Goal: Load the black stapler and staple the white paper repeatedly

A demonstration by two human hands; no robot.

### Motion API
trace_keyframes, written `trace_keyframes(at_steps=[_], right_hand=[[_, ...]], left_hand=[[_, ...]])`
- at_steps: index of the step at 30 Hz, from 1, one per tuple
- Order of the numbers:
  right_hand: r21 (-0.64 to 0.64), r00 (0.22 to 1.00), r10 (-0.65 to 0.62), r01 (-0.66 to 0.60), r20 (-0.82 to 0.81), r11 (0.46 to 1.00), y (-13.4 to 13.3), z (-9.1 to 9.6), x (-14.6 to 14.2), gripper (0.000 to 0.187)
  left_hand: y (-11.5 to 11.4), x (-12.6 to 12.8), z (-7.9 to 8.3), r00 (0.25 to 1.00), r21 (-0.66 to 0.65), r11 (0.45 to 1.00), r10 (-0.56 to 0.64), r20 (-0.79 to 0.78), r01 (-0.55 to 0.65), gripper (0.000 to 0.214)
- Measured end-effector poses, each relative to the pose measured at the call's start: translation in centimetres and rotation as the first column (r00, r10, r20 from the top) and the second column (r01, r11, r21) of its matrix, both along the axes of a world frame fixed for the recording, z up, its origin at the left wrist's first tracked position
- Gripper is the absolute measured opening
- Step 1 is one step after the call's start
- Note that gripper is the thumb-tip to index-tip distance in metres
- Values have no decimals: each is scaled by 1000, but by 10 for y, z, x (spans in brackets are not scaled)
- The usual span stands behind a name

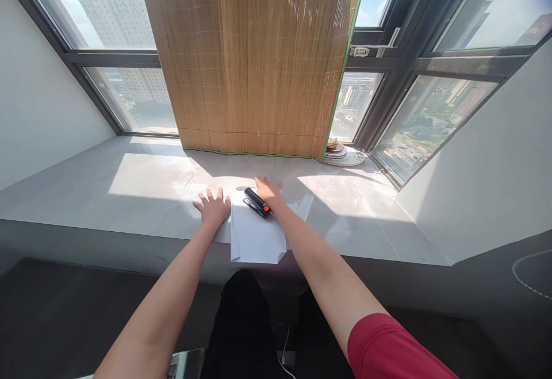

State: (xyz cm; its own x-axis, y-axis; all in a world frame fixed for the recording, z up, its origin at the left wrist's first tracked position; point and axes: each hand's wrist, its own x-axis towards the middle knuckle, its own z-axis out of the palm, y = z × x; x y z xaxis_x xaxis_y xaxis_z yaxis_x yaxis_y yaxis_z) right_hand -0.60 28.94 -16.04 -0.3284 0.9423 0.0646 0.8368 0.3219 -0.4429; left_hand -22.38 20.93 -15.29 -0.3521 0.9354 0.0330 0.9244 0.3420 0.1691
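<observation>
White sheets of paper (257,241) lie on the window sill, their near end sticking out over the front edge. A black stapler (254,201) with an orange patch rests on the paper. My left hand (214,209) is flat on the sill, fingers spread, at the left side of the paper. My right hand (268,190) reaches just past the stapler, its fingers spread near the far right of the paper. Whether the right palm touches the stapler or the paper, I cannot tell. Neither hand grips anything.
Behind the sill (159,218) hangs a bamboo blind (263,68) with green edging. A stack of round plate-like things (338,152) stands at the back right by the window frame (379,108). Something clear and flat (304,206) lies right of the paper. Below is a white cable (283,353).
</observation>
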Motion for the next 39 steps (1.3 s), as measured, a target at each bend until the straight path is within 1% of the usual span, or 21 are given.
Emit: trace_keyframes(at_steps=[3, 7, 9, 11, 13, 14, 17, 20, 22, 25, 27, 28, 29, 30, 32, 33, 34, 35, 37, 39], right_hand=[[9, 999, 38, -38, -34, 999, -3, 2, 1, 41], [63, 998, 52, -50, -31, 997, -9, 4, 1, 44], [155, 999, -2, 9, -44, 988, -11, 8, 1, 43], [243, 991, -114, 129, -76, 961, -13, 13, 8, 36], [278, 968, -231, 251, -102, 927, -15, 17, 26, 33], [268, 955, -278, 295, -101, 917, -17, 17, 39, 34], [167, 917, -399, 396, -18, 903, -23, 14, 85, 37], [104, 908, -414, 406, 66, 908, -31, 7, 120, 37], [107, 919, -388, 381, 65, 919, -34, 3, 129, 36], [112, 926, -375, 369, 42, 923, -37, 5, 127, 37], [125, 930, -366, 362, 15, 924, -42, 9, 120, 42], [134, 941, -338, 338, -24, 932, -45, 11, 115, 46], [144, 956, -281, 291, -85, 946, -51, 12, 108, 48], [157, 967, -196, 222, -161, 962, -57, 13, 99, 49], [182, 954, 3, 54, -299, 982, -72, 12, 79, 41], [182, 940, 78, -17, -331, 983, -79, 10, 67, 40], [171, 937, 114, -60, -331, 984, -86, 8, 57, 42], [149, 943, 121, -77, -310, 986, -92, 6, 48, 44], [91, 968, 72, -51, -239, 995, -101, 3, 38, 36], [56, 984, 2, 8, -179, 998, -106, 1, 42, 27]], left_hand=[[0, 2, -5, 1000, 28, 1000, -8, 13, 7, 69], [1, 4, -4, 1000, 55, 998, -18, 23, 16, 68], [0, 4, -3, 1000, 59, 998, -16, 23, 15, 68], [0, 4, -2, 1000, 53, 998, -15, 23, 13, 68], [0, 4, -3, 1000, 45, 999, -15, 26, 14, 68], [1, 4, -3, 999, 44, 999, -16, 29, 15, 68], [2, 4, -5, 999, 54, 998, -18, 36, 16, 67], [2, 3, -6, 999, 59, 998, -13, 37, 11, 67], [1, 3, -5, 999, 61, 998, -15, 38, 13, 67], [0, 3, -5, 999, 69, 997, -19, 40, 17, 67], [0, 3, -5, 999, 68, 998, -19, 37, 17, 67], [1, 3, -5, 999, 66, 998, -19, 36, 17, 67], [1, 3, -5, 999, 64, 998, -19, 34, 16, 67], [1, 3, -5, 999, 62, 998, -18, 32, 16, 66], [2, 2, -5, 999, 58, 998, -16, 28, 15, 66], [2, 3, -5, 1000, 57, 998, -15, 26, 13, 66], [1, 3, -5, 1000, 58, 998, -13, 23, 12, 66], [1, 3, -4, 1000, 60, 998, -13, 22, 12, 66], [0, 4, -2, 1000, 66, 998, -15, 22, 13, 65], [-1, 5, -1, 1000, 68, 998, -17, 25, 15, 65]])
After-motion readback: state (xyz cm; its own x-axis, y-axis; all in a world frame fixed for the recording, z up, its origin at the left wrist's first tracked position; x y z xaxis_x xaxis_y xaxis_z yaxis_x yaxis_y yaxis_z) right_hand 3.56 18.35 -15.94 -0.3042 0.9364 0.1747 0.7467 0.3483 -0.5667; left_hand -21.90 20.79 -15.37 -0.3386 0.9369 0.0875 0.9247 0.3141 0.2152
